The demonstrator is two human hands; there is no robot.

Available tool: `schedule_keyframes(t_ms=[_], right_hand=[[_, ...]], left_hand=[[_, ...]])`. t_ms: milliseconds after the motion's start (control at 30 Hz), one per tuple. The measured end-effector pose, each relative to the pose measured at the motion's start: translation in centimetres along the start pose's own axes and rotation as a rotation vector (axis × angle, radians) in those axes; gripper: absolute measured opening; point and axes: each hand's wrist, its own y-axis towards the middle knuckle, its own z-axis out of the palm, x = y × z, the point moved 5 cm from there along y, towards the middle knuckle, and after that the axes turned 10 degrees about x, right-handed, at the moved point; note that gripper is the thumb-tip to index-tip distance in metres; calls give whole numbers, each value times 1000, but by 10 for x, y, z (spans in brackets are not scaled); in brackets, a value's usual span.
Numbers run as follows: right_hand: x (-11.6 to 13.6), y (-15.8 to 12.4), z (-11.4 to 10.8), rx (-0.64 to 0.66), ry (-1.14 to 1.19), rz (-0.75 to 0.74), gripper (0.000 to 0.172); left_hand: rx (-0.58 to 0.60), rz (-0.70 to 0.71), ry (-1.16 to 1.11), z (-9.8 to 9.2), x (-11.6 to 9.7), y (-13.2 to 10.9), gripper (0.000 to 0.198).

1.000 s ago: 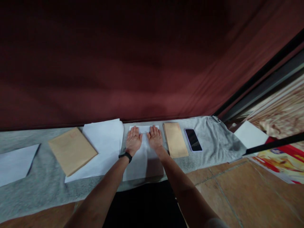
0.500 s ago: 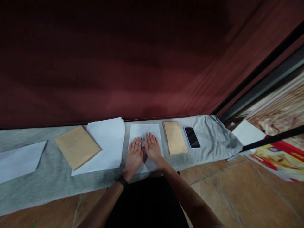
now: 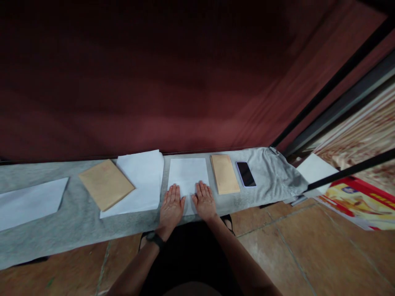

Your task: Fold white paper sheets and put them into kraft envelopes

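Note:
A white sheet of paper [image 3: 187, 174] lies on the grey cloth [image 3: 61, 222] in front of me. My left hand [image 3: 171, 209] rests flat on the sheet's near left corner, fingers stretched out, a black watch on its wrist. My right hand [image 3: 204, 201] lies flat on the near right corner, fingers also out. Neither hand holds anything.
A brown envelope [image 3: 225, 174] and a dark phone [image 3: 246, 174] lie right of the sheet. Left of it are a stack of white paper [image 3: 142, 176], a larger brown envelope [image 3: 106, 184] and another white sheet [image 3: 29, 201]. A dark red curtain [image 3: 154, 82] hangs behind; tiled floor [image 3: 308, 255] lies in front.
Both hands slid flat along the white sheet from its far edge back to its near edge. The view shifted slightly left.

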Motion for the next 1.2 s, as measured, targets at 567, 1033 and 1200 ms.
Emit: schedule_keyframes(t_ms=[567,1033,1200], right_hand=[[-27,-56,-15,-56,-2,-18,56],[22,-57,-17,81,85,-102,52],[-12,-72,-18,45,34,-102,56]], left_hand=[[-4,-32,47,-13,8,-50,63],[127,169,14,7,-41,-50,57],[112,136,30,-8,-19,-60,64]])
